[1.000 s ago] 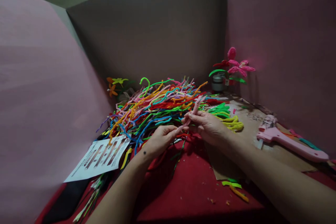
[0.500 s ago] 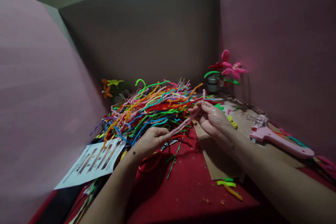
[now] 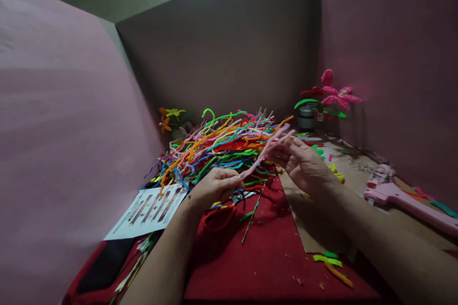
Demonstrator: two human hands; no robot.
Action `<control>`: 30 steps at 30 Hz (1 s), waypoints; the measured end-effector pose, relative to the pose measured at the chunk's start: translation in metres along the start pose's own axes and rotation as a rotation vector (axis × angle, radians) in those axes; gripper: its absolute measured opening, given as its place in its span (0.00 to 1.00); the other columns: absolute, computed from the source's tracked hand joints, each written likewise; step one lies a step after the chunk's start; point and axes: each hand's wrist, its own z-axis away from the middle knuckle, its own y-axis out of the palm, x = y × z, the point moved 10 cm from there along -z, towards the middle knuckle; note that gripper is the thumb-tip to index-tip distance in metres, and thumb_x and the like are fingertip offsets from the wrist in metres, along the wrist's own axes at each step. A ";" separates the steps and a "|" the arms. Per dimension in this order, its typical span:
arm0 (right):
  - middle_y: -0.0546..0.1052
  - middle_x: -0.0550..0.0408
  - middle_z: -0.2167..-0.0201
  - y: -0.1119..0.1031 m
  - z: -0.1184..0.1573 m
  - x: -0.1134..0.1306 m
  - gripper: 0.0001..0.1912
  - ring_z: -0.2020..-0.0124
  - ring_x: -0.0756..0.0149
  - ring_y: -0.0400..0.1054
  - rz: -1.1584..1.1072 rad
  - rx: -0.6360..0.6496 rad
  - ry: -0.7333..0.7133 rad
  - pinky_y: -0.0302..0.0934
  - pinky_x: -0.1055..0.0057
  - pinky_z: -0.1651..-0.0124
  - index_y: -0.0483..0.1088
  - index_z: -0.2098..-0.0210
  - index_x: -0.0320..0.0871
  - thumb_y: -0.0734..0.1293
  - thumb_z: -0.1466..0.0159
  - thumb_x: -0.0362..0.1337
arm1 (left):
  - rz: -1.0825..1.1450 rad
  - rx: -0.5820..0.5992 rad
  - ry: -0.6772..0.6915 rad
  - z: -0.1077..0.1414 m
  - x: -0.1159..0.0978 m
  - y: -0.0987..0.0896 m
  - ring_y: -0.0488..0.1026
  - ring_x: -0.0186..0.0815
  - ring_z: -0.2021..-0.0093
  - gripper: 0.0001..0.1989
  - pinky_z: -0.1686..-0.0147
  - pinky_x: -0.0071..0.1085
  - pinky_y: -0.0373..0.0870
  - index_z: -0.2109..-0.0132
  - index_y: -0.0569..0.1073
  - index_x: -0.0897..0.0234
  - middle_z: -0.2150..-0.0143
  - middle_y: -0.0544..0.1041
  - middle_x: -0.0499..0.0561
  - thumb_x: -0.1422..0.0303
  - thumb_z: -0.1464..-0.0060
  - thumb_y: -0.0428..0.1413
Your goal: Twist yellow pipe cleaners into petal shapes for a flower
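Fuzzy pink pipe cleaners (image 3: pixel 258 160) stretch slantwise between my hands, their upper ends splayed apart. My left hand (image 3: pixel 222 183) pinches the lower end between thumb and fingers. Close against the upper part is my right hand (image 3: pixel 302 162), its fingers loosely curved and apart; the strands partly hide its fingertips. Behind both hands lies a large heap of many-coloured pipe cleaners (image 3: pixel 214 145). Red-handled scissors (image 3: pixel 219 221) rest on the red cloth (image 3: pixel 265 267) below my left hand, beside a thin green twisted stem (image 3: pixel 252 219).
A pink glue gun (image 3: pixel 404 202) lies on cardboard (image 3: pixel 304 228) at right. Pink pipe-cleaner flowers (image 3: pixel 339 97) stand behind it, orange and yellow ones (image 3: pixel 166 121) at back left. A printed sheet (image 3: pixel 143 214) lies left; green, yellow and orange pieces (image 3: pixel 332 267) lie in front.
My right hand has loosened its pinch, and the upper ends of the pink pipe cleaners now spread out above it. My left hand still grips the lower end. The view has shifted left.
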 end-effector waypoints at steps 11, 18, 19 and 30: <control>0.78 0.50 0.69 0.018 0.022 -0.055 0.13 0.67 0.66 0.72 0.229 0.180 0.256 0.64 0.66 0.59 0.71 0.61 0.40 0.67 0.45 0.39 | -0.053 0.044 0.007 0.000 -0.004 0.026 0.45 0.22 0.85 0.19 0.85 0.24 0.39 0.71 0.71 0.69 0.86 0.52 0.40 0.53 0.53 0.53; 0.77 0.52 0.76 0.014 0.021 -0.048 0.09 0.73 0.65 0.73 0.134 0.113 0.219 0.67 0.67 0.67 0.71 0.69 0.40 0.68 0.46 0.39 | -0.158 0.101 -0.017 0.008 -0.008 0.021 0.54 0.24 0.86 0.18 0.86 0.23 0.48 0.69 0.70 0.67 0.84 0.60 0.42 0.54 0.52 0.52; 0.77 0.52 0.76 0.011 0.020 -0.048 0.09 0.73 0.64 0.73 0.128 0.092 0.227 0.68 0.67 0.68 0.71 0.69 0.40 0.68 0.46 0.39 | -0.198 0.075 -0.005 0.010 -0.012 0.011 0.56 0.25 0.85 0.18 0.85 0.23 0.51 0.69 0.71 0.67 0.83 0.62 0.43 0.54 0.52 0.52; 0.77 0.49 0.76 0.022 0.030 -0.063 0.10 0.76 0.66 0.72 0.146 0.151 0.346 0.67 0.72 0.75 0.70 0.68 0.37 0.66 0.44 0.39 | -1.004 -0.837 0.168 0.010 -0.058 -0.154 0.68 0.40 0.62 0.06 0.62 0.32 0.62 0.72 0.76 0.62 0.66 0.74 0.54 0.70 0.57 0.54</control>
